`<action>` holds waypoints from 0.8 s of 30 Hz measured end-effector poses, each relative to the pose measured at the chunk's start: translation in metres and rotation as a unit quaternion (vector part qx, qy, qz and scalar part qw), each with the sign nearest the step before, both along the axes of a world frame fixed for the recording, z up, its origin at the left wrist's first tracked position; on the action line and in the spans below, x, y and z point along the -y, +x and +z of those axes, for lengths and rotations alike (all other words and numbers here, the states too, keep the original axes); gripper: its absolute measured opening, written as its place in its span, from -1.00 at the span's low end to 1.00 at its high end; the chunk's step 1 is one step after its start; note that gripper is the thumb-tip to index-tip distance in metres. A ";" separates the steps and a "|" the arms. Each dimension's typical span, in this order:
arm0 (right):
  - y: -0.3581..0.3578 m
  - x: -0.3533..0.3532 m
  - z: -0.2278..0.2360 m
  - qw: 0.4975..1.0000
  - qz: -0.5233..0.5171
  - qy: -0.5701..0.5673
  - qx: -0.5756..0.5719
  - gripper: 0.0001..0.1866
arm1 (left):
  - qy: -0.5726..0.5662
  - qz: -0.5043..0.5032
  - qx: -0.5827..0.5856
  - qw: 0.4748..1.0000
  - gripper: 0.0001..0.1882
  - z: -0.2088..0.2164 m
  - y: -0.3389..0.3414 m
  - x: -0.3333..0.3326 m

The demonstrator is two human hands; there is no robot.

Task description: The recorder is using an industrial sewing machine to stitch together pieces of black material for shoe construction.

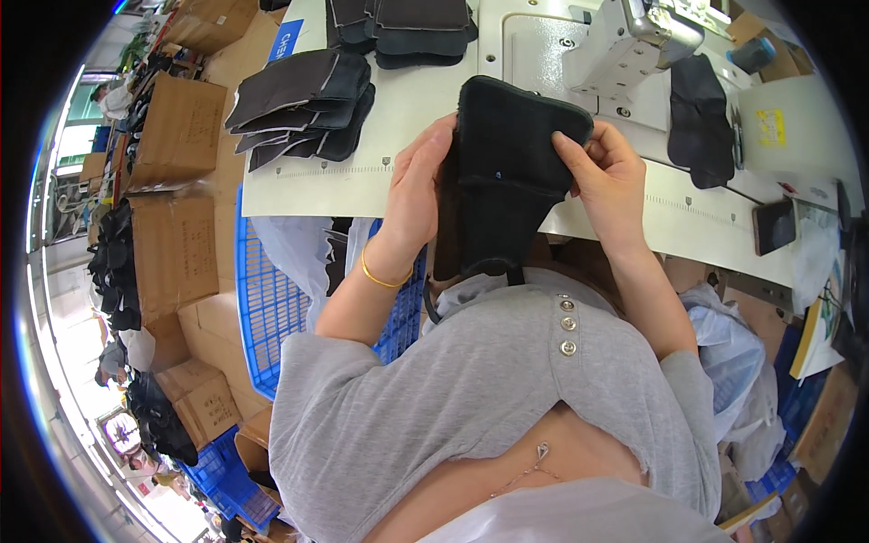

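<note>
Over the front edge of a white sewing table [362, 195] I hold up a black leather-like piece [511, 145], broad and rounded at the top and narrowing toward my lap. My left hand [421, 176] is closed along its left edge, the fingertips partly hidden behind it. With thumb and fingers, my right hand [606, 176] pinches its upper right edge. Just beyond the piece stands a white sewing machine [634, 50]. To the left lies a fanned stack of dark leather pieces [308, 100], and further back another stack [421, 27].
A dark cut piece [700, 122] lies right of the machine, and a phone-like dark slab [774, 226] is at the table's right end. Below the table are a blue plastic basket [262, 308] and plastic bags [733, 362]. Cardboard boxes [176, 253] stand along the left.
</note>
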State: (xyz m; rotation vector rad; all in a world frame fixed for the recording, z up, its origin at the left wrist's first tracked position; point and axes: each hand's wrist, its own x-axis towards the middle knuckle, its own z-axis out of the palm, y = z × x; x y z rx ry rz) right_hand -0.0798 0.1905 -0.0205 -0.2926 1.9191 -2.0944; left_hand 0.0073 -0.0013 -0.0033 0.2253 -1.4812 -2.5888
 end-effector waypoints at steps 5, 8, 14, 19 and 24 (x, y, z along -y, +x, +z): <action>0.004 0.004 0.001 1.000 -0.007 -0.001 -0.017 -0.85 | -0.154 0.023 0.014 0.988 -0.60 0.001 0.000 -0.008; 0.006 0.006 0.006 1.000 -0.005 -0.005 -0.013 -0.85 | -0.152 0.019 0.020 0.988 -0.53 0.001 0.000 -0.005; 0.006 0.005 0.004 0.998 0.025 -0.066 0.003 -0.85 | -0.419 0.079 -0.015 0.904 -0.64 0.025 0.000 0.029; 0.004 -0.002 0.000 0.998 0.051 -0.040 -0.002 -0.83 | -0.739 0.360 -0.407 0.399 -0.50 0.123 -0.018 0.106; -0.007 -0.014 -0.011 0.997 0.007 0.001 -0.072 -0.82 | -0.814 0.197 -0.140 0.528 -0.41 0.048 -0.008 0.203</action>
